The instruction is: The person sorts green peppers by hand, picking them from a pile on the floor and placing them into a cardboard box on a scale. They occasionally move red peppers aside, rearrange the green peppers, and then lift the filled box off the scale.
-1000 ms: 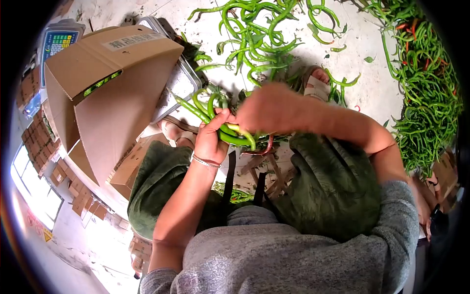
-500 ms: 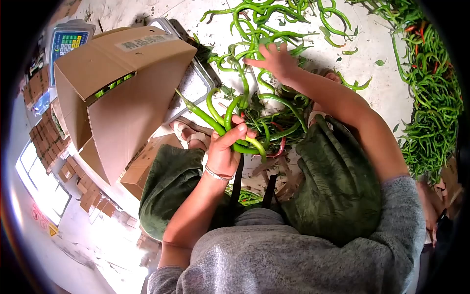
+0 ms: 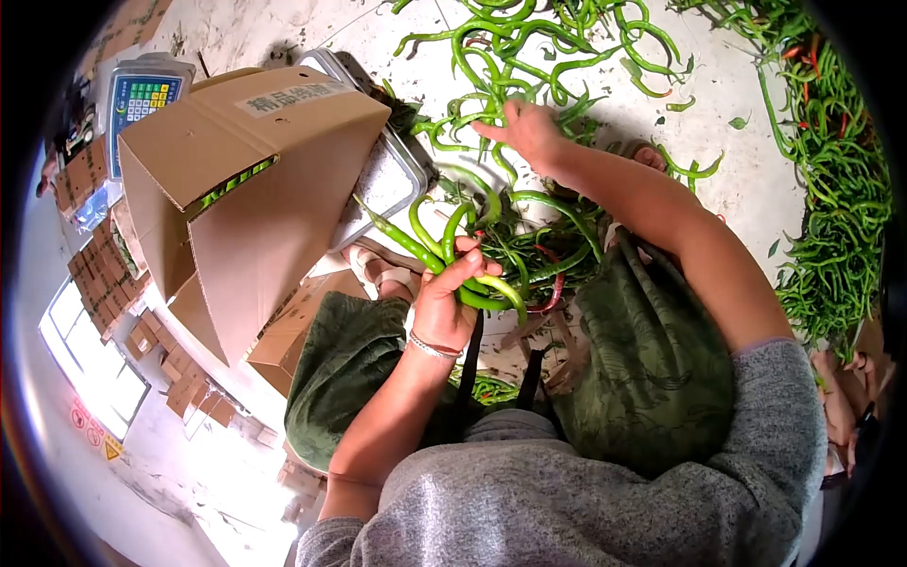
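Note:
My left hand (image 3: 446, 300) is wrapped round a small bunch of long green chili peppers (image 3: 413, 244), whose tips stick out past the fingers toward the upper left and lower right. Farther forward, my right hand (image 3: 531, 138) reaches over loose green chilies (image 3: 557, 68) scattered on the pale floor. Its thumb and fingers are spread, with the fingertips right at the chilies and nothing held between them. Between my knees lies a heap of chilies and leaves (image 3: 567, 213), with a red chili (image 3: 556, 291) near my left hand.
On my left, an open cardboard box (image 3: 283, 203) with green chilies inside stands on a platform scale (image 3: 404, 180) beside its keypad display (image 3: 144, 102). A large chili heap (image 3: 836, 217) runs along the right. Another person's arm (image 3: 833, 402) shows at the right edge.
My right hand has moved slightly down in view, fingers still spread. A curved chili near the middle has shifted down from where it was beneath that hand. My left hand keeps its bunch.

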Tool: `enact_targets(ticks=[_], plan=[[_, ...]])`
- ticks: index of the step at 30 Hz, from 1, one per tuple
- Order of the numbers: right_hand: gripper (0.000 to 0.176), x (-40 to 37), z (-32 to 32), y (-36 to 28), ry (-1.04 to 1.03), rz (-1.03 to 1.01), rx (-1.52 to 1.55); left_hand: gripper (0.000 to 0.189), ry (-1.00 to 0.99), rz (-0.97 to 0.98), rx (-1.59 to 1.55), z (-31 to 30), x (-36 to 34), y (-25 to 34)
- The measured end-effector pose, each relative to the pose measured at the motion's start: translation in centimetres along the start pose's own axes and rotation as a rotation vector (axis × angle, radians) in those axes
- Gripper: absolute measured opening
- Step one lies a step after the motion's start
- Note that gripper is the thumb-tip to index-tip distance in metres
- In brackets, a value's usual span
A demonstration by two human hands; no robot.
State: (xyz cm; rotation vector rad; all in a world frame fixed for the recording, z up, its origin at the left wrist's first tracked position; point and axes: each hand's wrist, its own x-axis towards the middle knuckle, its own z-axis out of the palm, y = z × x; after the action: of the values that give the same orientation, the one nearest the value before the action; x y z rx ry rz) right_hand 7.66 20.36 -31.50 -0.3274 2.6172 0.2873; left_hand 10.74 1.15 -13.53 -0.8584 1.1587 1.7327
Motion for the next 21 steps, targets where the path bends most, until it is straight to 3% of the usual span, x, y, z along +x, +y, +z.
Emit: enact_targets(ticks=[2,3,6,10,11,14,15,18,21], plan=[[0.080,0.6,0.2,-0.4,-0.011,-0.011,0.036,0.021,0.010,0.002,0.005,0.1,0.0,0.1],[0.056,1.1,0.7,-0.5,-0.032,-0.028,0.159,0.021,0.015,0.003,0.007,0.2,-0.1,0.1],[0.044,0.5,2.6,-0.1,0.136,-0.101,0.562,0.021,-0.002,0.000,-0.013,0.2,0.0,0.3],[0.036,-2.4,-0.8,3.7,-0.031,0.125,1.176,0.022,0.019,0.009,-0.031,-0.2,0.2,0.7],[0.038,-2.4,0.9,4.0,0.200,0.076,1.006,0.021,0.009,0.014,-0.068,-0.3,0.4,0.7],[0.044,-4.7,-0.7,8.7,0.662,-0.162,1.355,0.021,0.000,0.030,-0.061,-0.1,0.6,1.2],[0.046,-6.0,-2.0,10.1,0.410,-0.157,1.897,0.021,-0.015,0.047,-0.051,0.3,0.7,1.4],[0.044,-8.9,-3.8,12.5,0.327,-0.062,2.354,0.023,-0.110,0.096,-0.015,0.8,1.1,1.8],[0.047,-10.1,-4.5,12.8,0.405,-0.092,2.518,0.037,-0.221,0.108,0.015,2.6,1.2,2.5]])
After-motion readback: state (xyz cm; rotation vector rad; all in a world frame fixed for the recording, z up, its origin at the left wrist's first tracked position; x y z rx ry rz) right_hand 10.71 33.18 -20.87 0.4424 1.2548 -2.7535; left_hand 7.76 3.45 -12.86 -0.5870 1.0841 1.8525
